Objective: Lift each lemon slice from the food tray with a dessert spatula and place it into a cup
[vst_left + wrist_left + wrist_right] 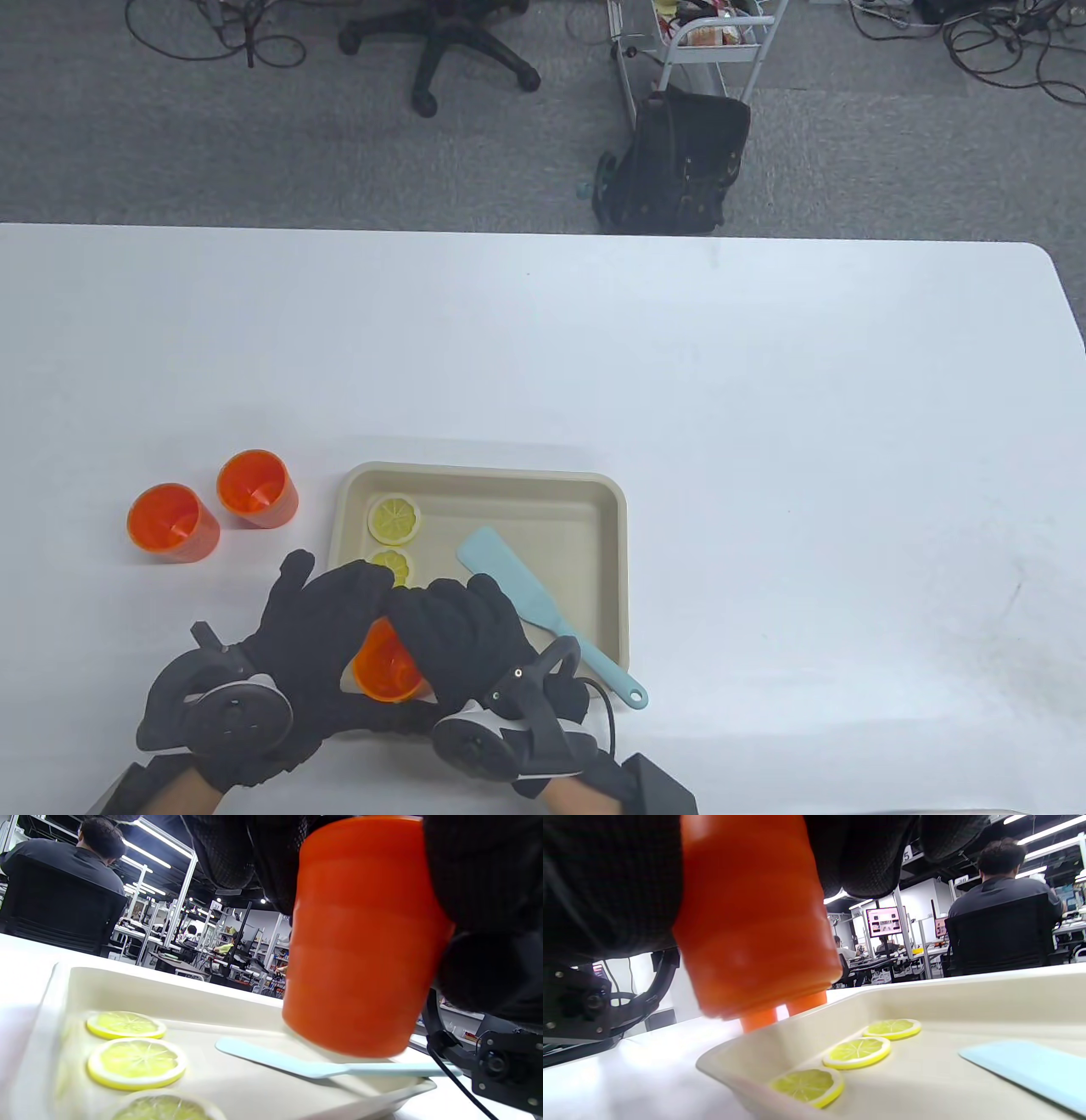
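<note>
Nearest the bench's front edge, the left hand [314, 628] and the right hand [462, 632] both curl around one orange cup [386, 666], gripping it from opposite sides. The wrist views show the held cup raised off the surface, above the near-left corner of the food tray [615, 577].

Inside the tray, three lemon slices [857, 1052] lie flat in a row along its left wall — the nearest one sits just below the cup and is hidden by the gloves in the table view. The dessert spatula [543, 607] lies untouched at the tray's right; its blade rests on the tray floor and its handle crosses the near-right rim onto the bench.

Two more orange cups [212, 514] stand upright left of the tray, touching or nearly so.

Beyond the tray, the bench [764, 382] runs open to its far and right edges.
</note>
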{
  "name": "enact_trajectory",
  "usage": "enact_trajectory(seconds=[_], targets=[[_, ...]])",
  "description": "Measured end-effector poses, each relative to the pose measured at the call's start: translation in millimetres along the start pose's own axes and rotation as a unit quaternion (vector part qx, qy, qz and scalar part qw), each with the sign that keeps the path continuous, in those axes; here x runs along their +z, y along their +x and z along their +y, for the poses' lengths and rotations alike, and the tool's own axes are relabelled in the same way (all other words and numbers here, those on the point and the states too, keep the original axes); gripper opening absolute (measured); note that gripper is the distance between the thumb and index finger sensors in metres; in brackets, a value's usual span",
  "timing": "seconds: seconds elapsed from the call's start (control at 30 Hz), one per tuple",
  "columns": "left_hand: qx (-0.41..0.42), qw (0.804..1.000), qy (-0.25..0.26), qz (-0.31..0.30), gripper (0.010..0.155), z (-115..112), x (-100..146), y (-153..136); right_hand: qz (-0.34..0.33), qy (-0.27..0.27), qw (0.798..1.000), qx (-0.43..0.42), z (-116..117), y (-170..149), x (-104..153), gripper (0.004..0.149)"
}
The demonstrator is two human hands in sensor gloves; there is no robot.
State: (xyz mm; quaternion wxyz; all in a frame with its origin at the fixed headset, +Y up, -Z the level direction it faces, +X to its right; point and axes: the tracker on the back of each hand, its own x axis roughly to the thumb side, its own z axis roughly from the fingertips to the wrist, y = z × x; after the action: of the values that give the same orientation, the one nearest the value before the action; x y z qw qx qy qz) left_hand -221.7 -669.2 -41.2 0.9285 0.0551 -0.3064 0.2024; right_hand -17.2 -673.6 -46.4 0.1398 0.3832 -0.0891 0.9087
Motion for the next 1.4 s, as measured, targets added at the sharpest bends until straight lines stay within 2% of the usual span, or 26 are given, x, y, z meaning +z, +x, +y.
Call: enact_trajectory(seconds=[0.17,0.33,0.4,0.53,0.63,0.77,0.87,1.03,1.4], targets=[[-0.009,1.0,0.022,0.001,0.121,-1.1,0.7,2.2,0.011,-0.023,1.0,0.006,0.1,1.3,0.1,0.105],[-0.023,0.998,0.059,0.011,0.118,3.0,3.8,1.6,0.046,-0.055,0.997,0.033,-10.7,-3.9,1.0,0.102],[-0.04,0.996,0.076,0.036,0.116,8.4,7.9,-5.4,0.086,-0.095,0.991,0.039,-20.5,-16.5,5.7,0.103],[-0.09,0.987,0.098,0.087,0.116,18.1,15.6,-25.5,0.163,-0.142,0.976,0.029,-38.7,-50.2,14.8,0.104],[-0.116,0.98,0.105,0.121,0.113,23.3,20.9,-39.8,0.208,-0.157,0.965,0.016,-48.8,-76.7,24.1,0.104],[-0.133,0.968,0.118,0.177,0.112,31.4,27.8,-57.4,0.269,-0.192,0.942,0.047,-64.2,-108.7,40.9,0.104],[-0.135,0.961,0.129,0.204,0.112,37.7,32.8,-66.0,0.304,-0.195,0.93,0.073,-67.4,-125.9,50.1,0.103],[-0.123,0.952,0.137,0.244,0.11,45.1,39.8,-79.1,0.357,-0.176,0.915,0.065,-56.3,-156.1,56.3,0.103],[-0.099,0.943,0.107,0.299,0.108,42.8,48.1,-109.5,0.454,-0.111,0.883,0.048,-14.3,-214.4,68.2,0.102]])
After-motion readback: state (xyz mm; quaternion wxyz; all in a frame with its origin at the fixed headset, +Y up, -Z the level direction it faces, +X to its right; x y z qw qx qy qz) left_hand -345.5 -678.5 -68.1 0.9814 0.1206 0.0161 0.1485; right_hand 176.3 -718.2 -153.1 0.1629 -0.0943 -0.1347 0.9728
